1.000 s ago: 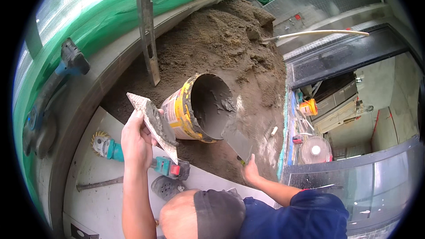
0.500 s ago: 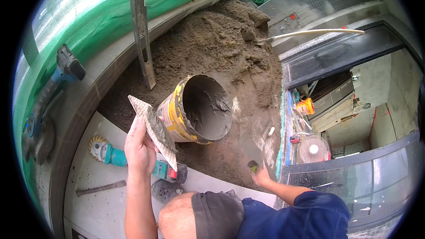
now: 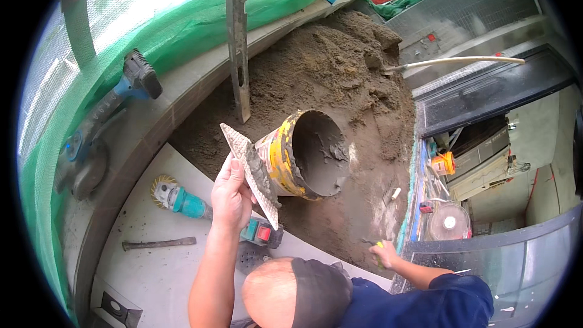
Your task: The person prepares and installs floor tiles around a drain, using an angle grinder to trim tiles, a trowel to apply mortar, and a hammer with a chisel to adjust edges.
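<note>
Nearest the camera, the right hand has dropped low and to the right of the yellow, mortar-caked plastic bucket; a second ago it was close under the bucket's mouth, and now it is closed around a small tool with a yellow-green handle, its working end too small to make out. Left of the bucket, the left hand grips a flat notched metal trowel smeared with grey mortar, and the trowel's edge has come to rest against the bucket's side. The bucket lies tipped on the brown sand heap, mouth toward the right, grey mortar clinging inside. Judging from this, mortar is being loaded onto the trowel. A teal angle grinder lies left of the bucket on the pale floor slab.
</note>
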Demonstrator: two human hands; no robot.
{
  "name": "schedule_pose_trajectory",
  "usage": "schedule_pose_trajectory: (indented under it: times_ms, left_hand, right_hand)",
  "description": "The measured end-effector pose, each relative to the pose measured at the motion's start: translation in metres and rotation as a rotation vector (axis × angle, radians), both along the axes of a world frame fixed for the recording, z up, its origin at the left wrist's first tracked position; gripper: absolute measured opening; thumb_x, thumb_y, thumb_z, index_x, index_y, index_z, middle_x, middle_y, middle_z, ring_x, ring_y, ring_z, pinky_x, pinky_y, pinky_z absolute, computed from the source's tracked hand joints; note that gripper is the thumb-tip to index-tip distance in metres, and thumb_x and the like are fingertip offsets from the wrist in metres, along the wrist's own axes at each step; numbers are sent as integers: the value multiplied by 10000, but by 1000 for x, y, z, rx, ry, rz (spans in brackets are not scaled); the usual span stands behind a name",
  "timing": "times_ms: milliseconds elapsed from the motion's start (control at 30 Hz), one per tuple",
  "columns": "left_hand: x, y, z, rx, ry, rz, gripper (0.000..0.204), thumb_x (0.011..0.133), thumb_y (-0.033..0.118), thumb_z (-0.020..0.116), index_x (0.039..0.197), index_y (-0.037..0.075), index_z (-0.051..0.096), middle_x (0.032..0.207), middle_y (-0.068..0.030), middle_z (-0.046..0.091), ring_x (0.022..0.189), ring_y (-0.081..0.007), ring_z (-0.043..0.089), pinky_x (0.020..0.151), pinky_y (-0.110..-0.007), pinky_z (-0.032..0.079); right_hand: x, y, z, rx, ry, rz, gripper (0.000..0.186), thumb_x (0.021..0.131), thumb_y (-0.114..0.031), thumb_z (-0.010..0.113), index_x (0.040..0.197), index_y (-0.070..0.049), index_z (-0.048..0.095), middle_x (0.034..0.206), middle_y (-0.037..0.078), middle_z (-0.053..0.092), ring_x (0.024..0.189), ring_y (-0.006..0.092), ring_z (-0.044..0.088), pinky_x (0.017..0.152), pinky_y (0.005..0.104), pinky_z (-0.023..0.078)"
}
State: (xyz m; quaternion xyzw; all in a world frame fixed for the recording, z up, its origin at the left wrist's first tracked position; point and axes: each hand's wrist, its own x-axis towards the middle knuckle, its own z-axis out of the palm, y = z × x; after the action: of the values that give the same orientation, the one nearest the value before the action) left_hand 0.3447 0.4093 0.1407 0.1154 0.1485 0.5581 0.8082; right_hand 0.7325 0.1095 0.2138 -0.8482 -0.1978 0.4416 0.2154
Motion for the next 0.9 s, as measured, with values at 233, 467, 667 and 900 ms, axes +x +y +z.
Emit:
schedule_pose_trajectory:
  times_ms: [233, 467, 667, 900]
  left_hand:
    - [14, 14, 20, 138, 82, -90, 488, 1102, 368, 474, 1432, 10, 510, 1165, -99, 705, 742, -95, 637, 559, -218, 475]
    - [62, 32, 56, 341, 322, -78, 390, 1080, 369, 551, 1262, 26, 597, 904, 3, 649, 692, -66, 591, 580, -221, 474]
    - [82, 34, 65, 367, 436, 49, 309, 1072, 188, 573, 1315, 0, 540, 900, 1, 617, 667, -41, 548, 581, -202, 489]
    - [100, 31, 75, 402, 544, 114, 386, 1044, 103, 598, 1388, -20, 474, 960, -30, 613, 716, -74, 563, 615, -224, 504]
  right_hand:
    - [-60, 98, 67, 170, 260, 158, 232, 925, -182, 677, 804, -56, 525, 609, 50, 515, 497, 167, 519, 468, 336, 426]
    - [-114, 149, 111, 139, 330, 334, 330, 938, -244, 661, 710, -48, 526, 580, 65, 519, 494, 162, 519, 483, 336, 435]
    - [-104, 143, 118, -21, 450, 186, 375, 931, -240, 645, 640, -42, 514, 571, 66, 502, 478, 170, 498, 488, 345, 420]
    - [-82, 134, 110, -30, 455, 167, 373, 929, -233, 637, 635, -43, 510, 564, 59, 489, 473, 166, 493, 492, 349, 420]
